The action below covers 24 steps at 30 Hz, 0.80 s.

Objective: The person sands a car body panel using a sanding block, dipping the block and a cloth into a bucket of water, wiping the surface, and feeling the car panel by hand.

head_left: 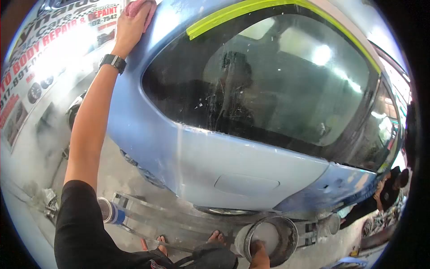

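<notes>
My left hand (pixel 133 22), with a watch (pixel 113 63) on the wrist, presses a pink cloth (pixel 142 10) against the upper rear corner of a blue car (pixel 130 101). Its fingers are closed round the cloth. Low in view, my right hand (pixel 258 249) reaches into a dark-rimmed bucket (pixel 293 237) that holds cloudy, whitish liquid (pixel 267 234). The fingers of that hand are hidden in the bucket. Dull grey-white patches cover the car's side panel (pixel 201 154) below the dark window (pixel 268 89). Yellow-green tape (pixel 237 14) runs along the window's upper edge.
A paint pail (pixel 107 211) stands beside a low metal-framed bench (pixel 156 219) near my feet. Another bucket (pixel 330 223) is farther right. A co-worker (pixel 389 193) in dark clothes crouches against the car's far end. A printed banner (pixel 49 49) hangs at left.
</notes>
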{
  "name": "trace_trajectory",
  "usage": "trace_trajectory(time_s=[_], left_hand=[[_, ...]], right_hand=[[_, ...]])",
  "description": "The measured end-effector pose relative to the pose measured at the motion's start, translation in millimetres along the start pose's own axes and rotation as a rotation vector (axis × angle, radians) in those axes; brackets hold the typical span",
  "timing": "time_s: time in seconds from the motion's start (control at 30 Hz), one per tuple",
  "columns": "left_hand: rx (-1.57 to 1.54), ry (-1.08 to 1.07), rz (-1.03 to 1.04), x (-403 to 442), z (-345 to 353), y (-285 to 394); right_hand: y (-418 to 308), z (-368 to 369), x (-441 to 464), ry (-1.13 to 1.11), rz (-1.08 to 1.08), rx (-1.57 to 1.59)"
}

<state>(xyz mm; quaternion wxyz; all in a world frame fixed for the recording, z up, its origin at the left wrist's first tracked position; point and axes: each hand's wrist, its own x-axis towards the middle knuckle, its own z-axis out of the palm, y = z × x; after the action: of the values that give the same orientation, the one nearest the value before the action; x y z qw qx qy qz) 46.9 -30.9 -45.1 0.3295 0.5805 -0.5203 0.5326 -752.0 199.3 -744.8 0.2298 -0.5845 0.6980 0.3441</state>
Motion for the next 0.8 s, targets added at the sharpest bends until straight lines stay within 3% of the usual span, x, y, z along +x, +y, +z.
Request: trace_trajectory(time_s=[0.1, 0.13, 0.23, 0.3, 0.37, 0.43, 0.47, 0.5, 0.53, 0.63, 0.67, 0.73, 0.8], left_hand=[[-0.645, 0.021, -0.369, 9, -17, 29], [-0.537, 0.092, -0.483, 8, -3, 27], [-0.645, -0.027, -0.409, 9, 0, 25], [-0.693, -0.045, -0.393, 13, 8, 20], [-0.842, -0.022, -0.601, 6, -12, 37], [-0.871, -0.098, -0.646, 5, -39, 46], [-0.880, -0.133, -0.666, 8, -49, 46], [-0.886, -0.153, -0.667, 9, -49, 45], [-0.888, -0.174, -0.668, 8, -49, 45], [-0.893, -0.154, -0.641, 4, -51, 44], [-0.899, -0.150, -0.629, 4, -56, 43], [-0.865, -0.166, -0.660, 6, -57, 45], [-0.895, -0.149, -0.648, 8, -60, 46]], right_hand=[[8, -39, -25, -0.040, 0.097, 0.019], [11, -61, -39, -0.088, 0.144, 0.051], [10, -150, -144, -0.274, 0.361, 0.188], [5, -198, -243, 0.232, 0.313, 0.180], [17, -239, -287, 0.579, 0.234, 0.247], [18, -305, -336, 0.888, -0.056, 0.531], [4, -347, -363, 1.048, -0.058, 0.449], [-31, -393, -409, 1.285, -0.228, 0.469], [-64, -436, -439, 1.382, -0.208, 0.465], [-174, -553, -503, 1.688, -0.631, 0.515], [-202, -592, -500, 1.818, -0.662, 0.432], [-272, -658, -520, 1.786, -0.666, 0.518], [-320, -729, -496, 2.071, -0.793, 0.479]])
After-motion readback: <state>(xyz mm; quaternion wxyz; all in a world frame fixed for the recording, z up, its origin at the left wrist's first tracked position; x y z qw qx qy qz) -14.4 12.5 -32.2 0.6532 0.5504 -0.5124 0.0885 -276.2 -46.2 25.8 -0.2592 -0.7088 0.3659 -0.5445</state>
